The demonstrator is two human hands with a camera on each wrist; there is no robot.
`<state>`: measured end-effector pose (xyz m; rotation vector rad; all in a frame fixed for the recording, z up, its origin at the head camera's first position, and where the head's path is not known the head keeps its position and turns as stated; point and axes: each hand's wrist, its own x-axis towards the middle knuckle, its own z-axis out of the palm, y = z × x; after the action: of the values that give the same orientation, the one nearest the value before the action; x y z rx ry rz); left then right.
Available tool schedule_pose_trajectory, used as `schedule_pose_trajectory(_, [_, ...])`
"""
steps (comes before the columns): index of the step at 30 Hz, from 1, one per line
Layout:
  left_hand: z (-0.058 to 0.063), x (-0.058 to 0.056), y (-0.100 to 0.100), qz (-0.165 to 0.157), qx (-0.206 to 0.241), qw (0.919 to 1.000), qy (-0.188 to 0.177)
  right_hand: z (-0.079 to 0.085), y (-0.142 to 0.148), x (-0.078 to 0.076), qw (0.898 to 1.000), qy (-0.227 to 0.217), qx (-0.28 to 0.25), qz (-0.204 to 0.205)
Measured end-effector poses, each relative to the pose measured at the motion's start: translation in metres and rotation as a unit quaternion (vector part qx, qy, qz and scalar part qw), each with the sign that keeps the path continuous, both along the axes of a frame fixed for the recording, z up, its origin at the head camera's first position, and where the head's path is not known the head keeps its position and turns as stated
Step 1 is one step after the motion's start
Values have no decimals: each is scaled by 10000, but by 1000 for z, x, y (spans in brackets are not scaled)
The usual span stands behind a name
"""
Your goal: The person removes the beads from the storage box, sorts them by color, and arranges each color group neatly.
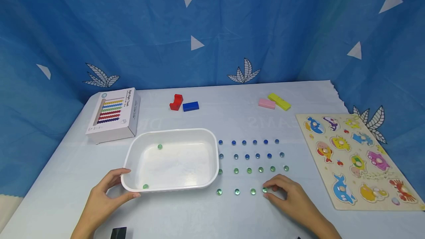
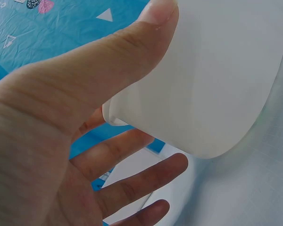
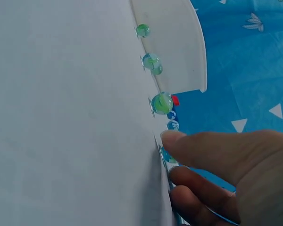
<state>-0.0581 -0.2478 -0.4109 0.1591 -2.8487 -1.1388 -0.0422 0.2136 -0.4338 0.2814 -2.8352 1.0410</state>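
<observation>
Near the table's front, my right hand pinches a green glass marble between thumb and fingers, at the right end of the nearest row. The right wrist view shows the thumb over this marble, low at the table surface. My left hand holds the near left corner of a white plastic tub, thumb on the front side and index finger at the left rim. Its other fingers spread out beneath the rim in the left wrist view. Two green marbles lie inside the tub.
Rows of blue marbles and green marbles lie right of the tub. A boxed abacus stands back left. Red, blue, pink and yellow blocks lie behind. A sea-animal puzzle board is at right.
</observation>
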Motion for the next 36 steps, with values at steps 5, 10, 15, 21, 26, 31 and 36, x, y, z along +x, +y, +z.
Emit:
schedule_pose_trajectory(5, [0,0,0,-2,-5,10000,18,7,4,-1,9999,-60,-42,152])
schedule_pose_trajectory(10, [0,0,1,-14,3,10000,18,25,7,-8,9988,170,-78,458])
schedule_pose_trajectory(15, [1,-1,2,-17,-12,10000,-11,53,-3,-27,9964,241,-141,799])
schedule_pose_trajectory(21, [1,-4,5,-15,67,10000,8,72,-17,-49,9932,344,-80,1113])
schedule_pose_trajectory(26, [3,-2,4,26,9,10000,-90,72,-25,-53,9926,47,-64,1214])
schedule_pose_trajectory(31, [3,-1,2,42,-28,9999,-87,77,-41,-62,9879,-422,-139,1486])
schedule_pose_trajectory(36, [3,0,1,50,-10,10000,-78,94,-82,-82,9715,-887,-330,2173])
